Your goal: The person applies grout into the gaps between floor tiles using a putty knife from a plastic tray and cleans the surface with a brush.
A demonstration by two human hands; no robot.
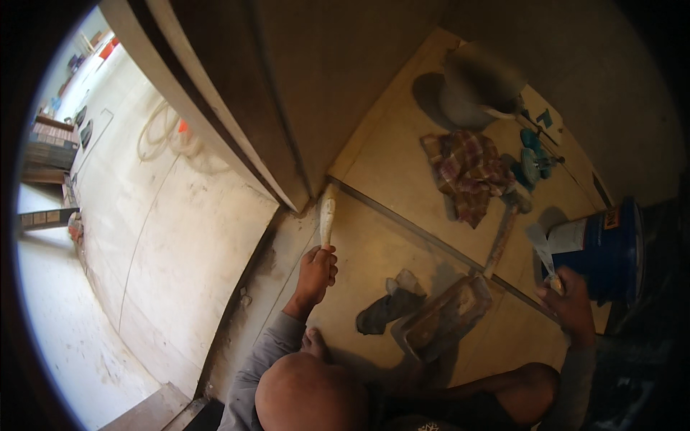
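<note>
My left hand (315, 276) is closed around a pale, stained, stick-like tool (328, 219). Its far tip touches or nearly touches the floor by the foot of the door frame (295, 197); what kind of tool it is cannot be made out. On the right, my right hand (573, 302) grips a putty knife (544, 250), with the blade pointing up and away beside a dark blue bucket (604, 244). Between my hands, a dirty rectangular tray (449, 316) rests on the tiles, next to a dark, crumpled piece of cloth or glove (388, 309).
A plaid cloth (471, 172) lies farther off, near a pale bucket (474, 97) and several teal items (535, 158). A long-handled tool (501, 241) lies against the tray's far end. Left of the door frame, a coiled hose (165, 136) lies on pale floor. My knees are close below.
</note>
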